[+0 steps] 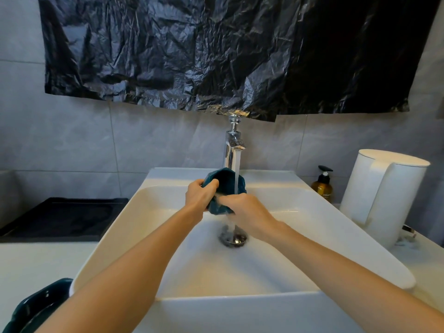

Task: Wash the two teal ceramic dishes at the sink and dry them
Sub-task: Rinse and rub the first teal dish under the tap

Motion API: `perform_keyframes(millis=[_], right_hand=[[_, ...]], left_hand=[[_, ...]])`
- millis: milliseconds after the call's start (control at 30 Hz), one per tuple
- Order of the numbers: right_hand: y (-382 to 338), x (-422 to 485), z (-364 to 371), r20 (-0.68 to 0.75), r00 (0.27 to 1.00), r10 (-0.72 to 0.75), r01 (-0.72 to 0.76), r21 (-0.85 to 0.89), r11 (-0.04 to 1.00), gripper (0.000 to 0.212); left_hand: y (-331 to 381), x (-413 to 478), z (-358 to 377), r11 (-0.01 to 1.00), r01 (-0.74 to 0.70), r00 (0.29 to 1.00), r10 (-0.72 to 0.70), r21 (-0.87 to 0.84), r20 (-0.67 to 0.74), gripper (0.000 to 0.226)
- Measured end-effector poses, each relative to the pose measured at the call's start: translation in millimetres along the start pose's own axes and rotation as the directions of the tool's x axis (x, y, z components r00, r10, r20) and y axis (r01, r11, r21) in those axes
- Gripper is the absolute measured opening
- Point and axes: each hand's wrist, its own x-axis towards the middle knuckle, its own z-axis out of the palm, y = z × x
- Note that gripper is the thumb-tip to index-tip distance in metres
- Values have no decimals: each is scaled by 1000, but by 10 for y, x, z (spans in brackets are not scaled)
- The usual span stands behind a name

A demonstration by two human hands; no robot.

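Observation:
A small teal ceramic cup (pixel 225 179) is held tilted under the running stream from the chrome tap (pixel 232 150), above the white sink (pixel 312 212). My left hand (pixel 200 194) grips the cup's rim on the left side. My right hand (pixel 245 212) holds the cup from below and to the right, its fingers curled against the cup's side. Water falls past the cup onto the drain (pixel 233 237). A second teal dish (pixel 36 306) lies on the counter at the bottom left, partly hidden by my left forearm.
A black tray (pixel 60 218) lies on the counter left of the sink. A white lidded bin (pixel 382 195) and an amber pump bottle (pixel 322 187) stand to the right. A black plastic sheet (pixel 216 51) hangs on the tiled wall above the tap.

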Motion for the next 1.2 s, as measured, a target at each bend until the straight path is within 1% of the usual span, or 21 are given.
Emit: perform_keyframes(millis=[33,100,167,233,267,300,400,433,467,533,600,667,700,767,833,900,967,1033,1067,1133,1200], right_hand=[[-35,-14,54,4,999,43,-43,176,983,34],[8,-27,96,57,996,67,-79,255,964,34],[115,-57,33,114,993,12,-16,34,999,21],[181,-71,-59,161,986,-30,73,-270,960,18],[201,-69,-72,157,987,-24,78,-345,935,19],[178,-63,-56,148,989,-21,70,-336,939,20],[-27,-70,41,71,997,34,-41,100,994,28],[-19,-74,54,68,997,40,-52,185,981,31],[16,-82,49,76,997,24,-37,179,983,30],[138,-81,-5,95,993,-66,72,-61,996,20],[231,-34,-15,60,980,-190,200,-328,923,14],[171,-17,-39,67,979,-193,203,-404,892,14],[108,-18,-44,88,985,-151,173,-369,913,17],[-28,-44,-37,141,989,-40,62,-158,986,18],[-105,-58,-22,76,997,-8,3,72,997,15],[-78,-58,-22,116,993,7,-25,151,988,13],[32,-65,-38,130,990,-57,62,-37,997,12],[151,-70,-81,88,985,-151,172,-333,927,16],[163,-74,-135,137,979,-149,194,-417,888,14],[140,-51,-177,230,964,-135,231,-471,851,10],[59,-42,-216,236,966,-103,216,-528,822,14]], left_hand=[[-4,-7,-1,1000,-2,1000,2,25,-1,20],[-9,-13,-3,997,-11,1000,12,80,-10,22],[-7,-1,-15,993,-9,1000,12,115,-20,24],[-17,7,-24,994,14,1000,-11,112,-26,24],[-17,6,-19,994,18,999,-15,105,-31,23],[-13,3,-8,994,11,999,-8,111,-34,23],[-4,4,4,989,-20,999,26,146,-41,23],[-6,9,-5,989,-19,999,26,148,-48,23],[-4,14,-17,988,-18,998,26,151,-53,23],[9,32,-42,988,-1,998,11,152,-60,19],[25,29,-52,992,25,998,-17,124,-58,21],[38,15,-48,995,42,998,-37,95,-50,23],[39,11,-45,994,41,998,-36,100,-49,21],[46,-1,-45,990,31,999,-25,140,-48,12],[61,0,-53,985,21,999,-15,169,-38,11],[77,6,-71,982,20,1000,-17,190,-17,12],[90,2,-93,977,36,999,-34,210,-10,10],[90,2,-102,972,58,998,-61,227,6,10],[97,-14,-94,975,70,997,-77,213,25,10],[130,-55,-70,986,75,994,-85,152,62,6],[139,-71,-53,998,47,996,-51,51,79,14]])
